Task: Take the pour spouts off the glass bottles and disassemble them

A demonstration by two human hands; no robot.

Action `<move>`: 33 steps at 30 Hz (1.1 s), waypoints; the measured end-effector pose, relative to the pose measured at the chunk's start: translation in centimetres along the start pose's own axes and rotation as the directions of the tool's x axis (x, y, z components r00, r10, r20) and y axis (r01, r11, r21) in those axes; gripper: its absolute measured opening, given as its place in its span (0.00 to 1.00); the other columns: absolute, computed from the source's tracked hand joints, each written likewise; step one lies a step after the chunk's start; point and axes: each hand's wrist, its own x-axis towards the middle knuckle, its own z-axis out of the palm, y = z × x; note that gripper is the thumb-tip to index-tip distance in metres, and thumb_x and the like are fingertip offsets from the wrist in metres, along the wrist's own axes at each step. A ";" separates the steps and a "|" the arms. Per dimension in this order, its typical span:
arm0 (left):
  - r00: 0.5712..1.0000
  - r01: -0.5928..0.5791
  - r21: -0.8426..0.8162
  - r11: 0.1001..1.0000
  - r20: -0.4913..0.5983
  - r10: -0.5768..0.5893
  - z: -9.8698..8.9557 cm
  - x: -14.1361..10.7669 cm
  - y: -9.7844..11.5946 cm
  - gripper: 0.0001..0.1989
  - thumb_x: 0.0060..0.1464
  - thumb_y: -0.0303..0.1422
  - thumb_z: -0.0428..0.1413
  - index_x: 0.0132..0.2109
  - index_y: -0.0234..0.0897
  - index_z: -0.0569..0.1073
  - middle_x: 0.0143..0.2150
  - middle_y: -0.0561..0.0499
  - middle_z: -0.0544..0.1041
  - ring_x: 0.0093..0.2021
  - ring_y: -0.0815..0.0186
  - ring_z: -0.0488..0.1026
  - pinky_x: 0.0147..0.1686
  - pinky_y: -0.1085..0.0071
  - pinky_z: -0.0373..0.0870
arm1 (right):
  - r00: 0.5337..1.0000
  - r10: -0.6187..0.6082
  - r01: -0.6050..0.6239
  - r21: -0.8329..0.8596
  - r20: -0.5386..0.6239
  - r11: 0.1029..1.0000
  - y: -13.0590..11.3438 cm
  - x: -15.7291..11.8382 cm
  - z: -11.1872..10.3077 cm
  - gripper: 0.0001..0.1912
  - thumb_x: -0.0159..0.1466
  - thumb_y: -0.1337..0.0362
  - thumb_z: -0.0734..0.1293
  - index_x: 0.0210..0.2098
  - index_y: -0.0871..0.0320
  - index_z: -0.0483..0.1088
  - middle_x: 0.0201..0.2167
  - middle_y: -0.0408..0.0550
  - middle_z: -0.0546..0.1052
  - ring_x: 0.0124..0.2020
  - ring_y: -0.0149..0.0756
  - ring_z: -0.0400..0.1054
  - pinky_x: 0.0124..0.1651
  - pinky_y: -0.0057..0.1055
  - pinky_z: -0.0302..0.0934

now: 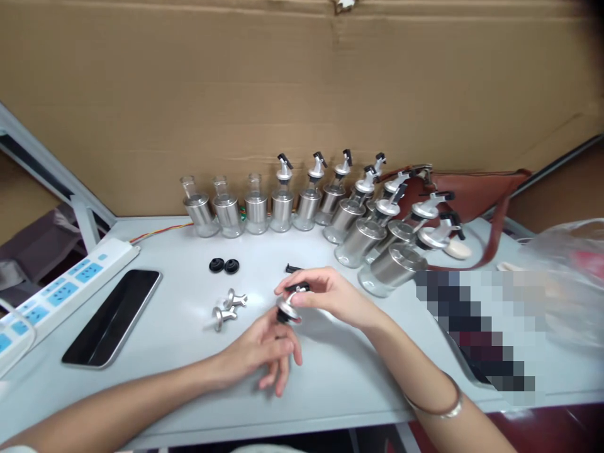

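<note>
My right hand [325, 296] pinches a pourer spout [287, 311], silver with a black flip lever and a black stopper underneath. Just below it, my left hand [271, 349] has its fingers loosely apart, with the index fingertip at the spout's edge; whether it presses on it I cannot tell. To the left lie two bare metal spouts [229, 308] and, behind them, two black rubber stoppers [224, 265]. A small black lever [293, 268] rests behind my right hand, partly hidden by it.
Along the cardboard wall stand three open steel-and-glass bottles [228, 211] and several bottles with pourers [361, 236]. A power strip [61, 296] and a phone [112, 318] lie left. On the right are a brown bag [472, 195], a plastic bag [566, 277] and a blurred-out item.
</note>
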 end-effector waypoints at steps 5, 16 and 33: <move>0.985 -0.113 -0.007 0.994 -0.129 0.111 -0.5 0.1 -0.7 0.26 0.56 0.53 0.54 0.50 0.37 0.61 0.32 0.52 0.73 0.23 0.69 0.74 0.19 0.78 0.63 | 0.993 -0.020 0.050 -0.259 0.117 0.965 0.1 -0.1 0.0 0.10 0.58 0.58 0.71 0.34 0.58 0.78 0.31 0.44 0.72 0.32 0.32 0.68 0.37 0.30 0.64; 0.971 -0.086 0.190 0.978 -0.206 0.125 0.0 0.3 -0.6 0.26 0.50 0.56 0.57 0.36 0.36 0.62 0.23 0.56 0.70 0.17 0.73 0.67 0.16 0.78 0.58 | 0.943 -0.301 0.298 -0.753 0.140 0.586 0.3 -0.5 0.6 0.13 0.60 0.55 0.70 0.31 0.59 0.71 0.22 0.41 0.69 0.24 0.31 0.64 0.30 0.28 0.58; 0.993 0.030 0.362 0.932 -0.119 0.015 0.3 0.0 0.8 0.18 0.49 0.45 0.57 0.24 0.36 0.66 0.19 0.55 0.65 0.21 0.72 0.59 0.23 0.74 0.56 | 0.777 -0.496 0.475 -0.878 0.388 0.058 1.3 -0.3 2.1 0.26 0.73 0.59 0.49 0.24 0.58 0.65 0.18 0.44 0.67 0.21 0.33 0.56 0.27 0.31 0.48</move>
